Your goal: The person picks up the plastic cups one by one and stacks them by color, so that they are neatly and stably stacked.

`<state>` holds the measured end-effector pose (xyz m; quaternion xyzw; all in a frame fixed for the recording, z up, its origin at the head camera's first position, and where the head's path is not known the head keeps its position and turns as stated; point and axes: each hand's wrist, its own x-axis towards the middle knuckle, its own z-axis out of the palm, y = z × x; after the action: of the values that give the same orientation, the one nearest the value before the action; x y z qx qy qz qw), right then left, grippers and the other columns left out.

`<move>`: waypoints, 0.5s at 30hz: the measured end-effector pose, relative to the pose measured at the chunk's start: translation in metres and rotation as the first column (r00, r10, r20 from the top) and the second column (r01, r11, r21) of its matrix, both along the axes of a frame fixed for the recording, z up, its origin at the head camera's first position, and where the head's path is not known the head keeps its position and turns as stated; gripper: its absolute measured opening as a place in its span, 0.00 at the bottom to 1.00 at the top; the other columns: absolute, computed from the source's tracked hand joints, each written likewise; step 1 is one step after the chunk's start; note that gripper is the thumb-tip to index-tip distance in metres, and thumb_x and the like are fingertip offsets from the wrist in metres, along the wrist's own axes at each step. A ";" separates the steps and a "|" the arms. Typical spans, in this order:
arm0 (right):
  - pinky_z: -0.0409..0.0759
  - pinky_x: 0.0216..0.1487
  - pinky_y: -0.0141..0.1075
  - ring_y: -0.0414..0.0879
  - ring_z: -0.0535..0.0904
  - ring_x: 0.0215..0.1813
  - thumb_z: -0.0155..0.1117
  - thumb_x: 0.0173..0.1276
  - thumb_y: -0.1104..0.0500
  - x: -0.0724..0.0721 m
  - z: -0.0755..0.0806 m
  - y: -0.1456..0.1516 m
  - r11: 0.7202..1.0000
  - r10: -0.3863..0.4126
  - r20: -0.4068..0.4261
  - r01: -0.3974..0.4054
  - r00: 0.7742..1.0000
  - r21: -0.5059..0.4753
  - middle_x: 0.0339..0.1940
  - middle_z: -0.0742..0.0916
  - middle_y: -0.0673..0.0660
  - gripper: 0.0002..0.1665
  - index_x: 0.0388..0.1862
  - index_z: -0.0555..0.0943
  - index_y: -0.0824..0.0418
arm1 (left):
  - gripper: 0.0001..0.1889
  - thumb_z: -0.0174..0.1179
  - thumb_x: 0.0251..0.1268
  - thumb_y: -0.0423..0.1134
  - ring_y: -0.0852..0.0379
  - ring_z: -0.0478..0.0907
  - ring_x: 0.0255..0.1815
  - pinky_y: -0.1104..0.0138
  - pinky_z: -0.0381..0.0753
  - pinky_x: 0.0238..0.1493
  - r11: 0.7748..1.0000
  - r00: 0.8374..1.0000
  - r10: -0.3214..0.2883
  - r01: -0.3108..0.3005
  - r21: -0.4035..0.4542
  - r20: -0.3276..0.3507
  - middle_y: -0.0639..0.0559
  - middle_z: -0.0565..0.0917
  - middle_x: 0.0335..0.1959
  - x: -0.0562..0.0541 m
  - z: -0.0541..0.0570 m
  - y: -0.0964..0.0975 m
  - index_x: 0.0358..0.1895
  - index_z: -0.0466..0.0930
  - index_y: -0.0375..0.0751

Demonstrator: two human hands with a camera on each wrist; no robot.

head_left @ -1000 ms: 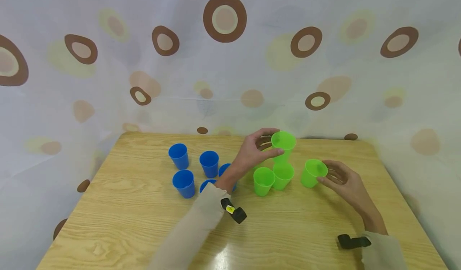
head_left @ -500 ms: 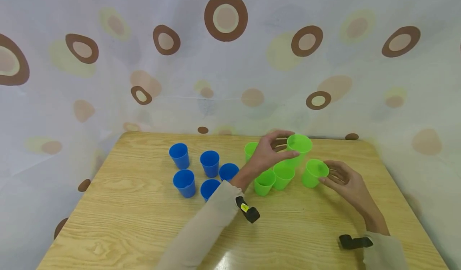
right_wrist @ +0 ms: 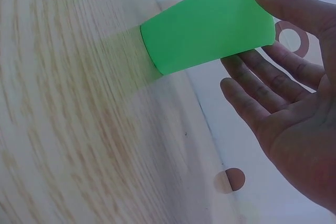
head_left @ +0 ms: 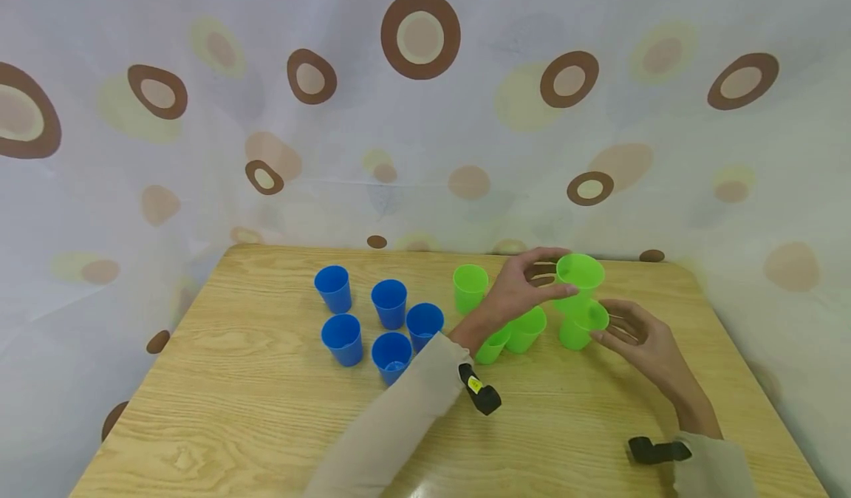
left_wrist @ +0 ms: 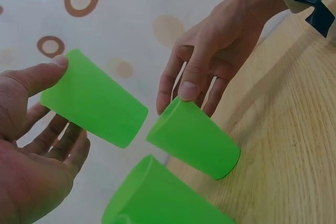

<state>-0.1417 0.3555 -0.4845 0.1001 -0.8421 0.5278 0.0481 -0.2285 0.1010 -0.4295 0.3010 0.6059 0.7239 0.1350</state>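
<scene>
My left hand (head_left: 521, 287) pinches a green cup (head_left: 580, 280) between thumb and fingers, raised off the table. In the left wrist view this lifted cup (left_wrist: 94, 98) is tilted, its base close to the rim of a second green cup (left_wrist: 194, 137). That second cup (head_left: 574, 333) stands on the table, and my right hand (head_left: 641, 343) holds it at the rim. The right wrist view shows the thumb at its rim and fingers against the side of the cup (right_wrist: 210, 30). Left of it stand green cups (head_left: 527, 329), one partly hidden behind my left forearm.
Another green cup (head_left: 470, 289) stands farther back. Several blue cups (head_left: 388, 304) are grouped upright on the left half of the wooden table (head_left: 219, 409). A patterned curtain (head_left: 372, 128) rises directly behind the table's back edge.
My left hand has carried its green cup rightward, from above the middle green cups to above the cup at my right hand. The right hand has stayed in place.
</scene>
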 end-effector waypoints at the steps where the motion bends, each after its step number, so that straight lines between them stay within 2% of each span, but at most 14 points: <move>1: 0.76 0.62 0.27 0.33 0.76 0.65 0.68 0.73 0.64 0.000 0.000 0.000 1.000 0.000 0.000 0.000 1.000 -0.004 0.68 0.77 0.62 0.30 0.71 0.71 0.64 | 0.27 0.68 0.66 0.27 0.57 0.79 0.61 0.68 0.80 0.60 1.000 1.000 -0.004 0.004 0.009 0.001 0.49 0.79 0.63 0.001 0.000 0.001 0.68 0.76 0.38; 5: 0.76 0.62 0.27 0.32 0.75 0.65 0.68 0.72 0.65 0.000 0.000 0.000 1.000 0.009 -0.011 -0.009 1.000 -0.001 0.67 0.78 0.60 0.31 0.72 0.71 0.65 | 0.27 0.68 0.66 0.27 0.58 0.79 0.61 0.68 0.79 0.62 1.000 1.000 -0.007 0.007 0.018 0.008 0.48 0.79 0.64 0.002 -0.001 0.006 0.68 0.75 0.37; 11: 0.76 0.62 0.26 0.30 0.75 0.64 0.68 0.72 0.65 0.001 0.001 0.000 1.000 0.011 -0.009 -0.011 1.000 0.009 0.66 0.79 0.52 0.32 0.72 0.71 0.65 | 0.27 0.69 0.66 0.28 0.60 0.79 0.60 0.69 0.80 0.61 0.999 1.000 -0.020 0.020 0.025 0.016 0.54 0.79 0.62 0.002 -0.006 0.014 0.68 0.75 0.37; 15: 0.76 0.62 0.26 0.30 0.75 0.64 0.68 0.72 0.66 0.001 0.000 0.000 1.000 0.024 -0.017 -0.024 1.000 0.013 0.65 0.79 0.52 0.32 0.72 0.70 0.67 | 0.27 0.69 0.66 0.29 0.63 0.79 0.59 0.71 0.80 0.59 1.000 1.000 -0.015 0.015 0.008 0.010 0.56 0.80 0.61 0.002 -0.010 0.017 0.69 0.75 0.38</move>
<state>-0.1404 0.3556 -0.4843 0.1151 -0.8437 0.5220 0.0486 -0.2261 0.1182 -0.4392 0.3023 0.6002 0.7267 0.1425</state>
